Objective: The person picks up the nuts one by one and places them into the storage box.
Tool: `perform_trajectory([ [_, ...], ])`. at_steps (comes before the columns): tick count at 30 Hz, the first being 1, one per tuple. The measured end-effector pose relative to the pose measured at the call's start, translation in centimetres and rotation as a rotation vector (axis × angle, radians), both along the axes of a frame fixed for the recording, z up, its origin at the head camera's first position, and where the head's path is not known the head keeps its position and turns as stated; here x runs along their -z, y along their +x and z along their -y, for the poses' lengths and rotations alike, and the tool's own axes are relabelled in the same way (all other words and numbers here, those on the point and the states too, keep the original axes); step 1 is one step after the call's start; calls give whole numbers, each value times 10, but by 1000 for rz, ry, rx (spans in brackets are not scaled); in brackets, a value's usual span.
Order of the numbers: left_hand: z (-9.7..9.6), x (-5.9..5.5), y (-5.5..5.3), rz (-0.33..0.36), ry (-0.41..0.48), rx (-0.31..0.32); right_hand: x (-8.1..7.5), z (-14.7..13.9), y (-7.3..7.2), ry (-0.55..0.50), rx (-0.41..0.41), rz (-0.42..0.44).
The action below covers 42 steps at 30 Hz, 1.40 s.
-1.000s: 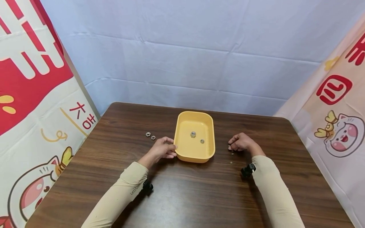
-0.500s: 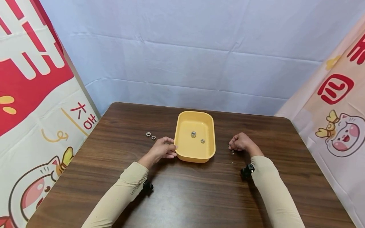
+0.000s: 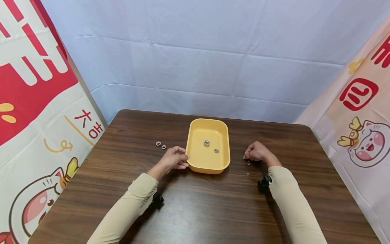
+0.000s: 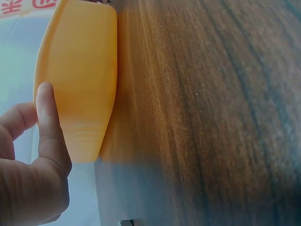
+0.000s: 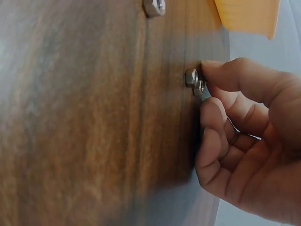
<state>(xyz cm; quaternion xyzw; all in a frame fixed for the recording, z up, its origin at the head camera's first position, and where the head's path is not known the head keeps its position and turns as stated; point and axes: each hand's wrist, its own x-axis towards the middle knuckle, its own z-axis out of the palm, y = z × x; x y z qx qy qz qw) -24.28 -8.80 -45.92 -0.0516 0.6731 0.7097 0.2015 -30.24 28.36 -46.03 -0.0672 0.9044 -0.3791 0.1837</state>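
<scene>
Pinching the left wall of a yellow tray (image 3: 208, 162) near its near-left corner, the left hand (image 3: 173, 159) has one finger flat against the outside and another at the rim. Tray sits upright, mid-table, toward the far edge of the brown table (image 3: 210, 210). In it: a large nut (image 3: 206, 144), with a smaller nut (image 3: 216, 150) nearer and to the right. Left of the tray, beyond the left hand, two metal nuts (image 3: 161, 145) lie close together. Right hand (image 3: 256, 151) is down at the tabletop, well apart to the tray's right, fingers curled; cannot tell whether the fingertips grasp anything. Two tiny nuts (image 5: 194, 82) lie just beside those fingertips; a third tiny nut (image 3: 247, 174) is nearer. Both arms in cream sleeves (image 3: 292, 200); pale cloth (image 3: 195, 67) behind.
</scene>
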Motion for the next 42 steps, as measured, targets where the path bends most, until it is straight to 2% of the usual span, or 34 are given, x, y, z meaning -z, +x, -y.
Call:
perform_trajectory([
  [6, -1, 1, -1, -7, -3, 2, 2, -1, -2, 0, -20, 5],
  [11, 0, 0, -1, 4, -4, 11, 1, -1, -1, 21, -47, -22],
  [18, 1, 0, -1, -3, -7, 18, -1, -1, -1, -52, -52, -13],
  [27, 0, 0, -1, 2, -6, 11, 3, -8, -3, -265, -68, 132],
  [32, 0, -2, -1, -4, -9, 18, 3, -16, -4, -349, -89, 211],
  [36, 0, -4, -1, -8, -14, 22, 2, -21, -3, -385, -129, 248],
  [42, 0, -2, -1, 0, -14, 15, 1, -25, -2, -391, -139, 282],
])
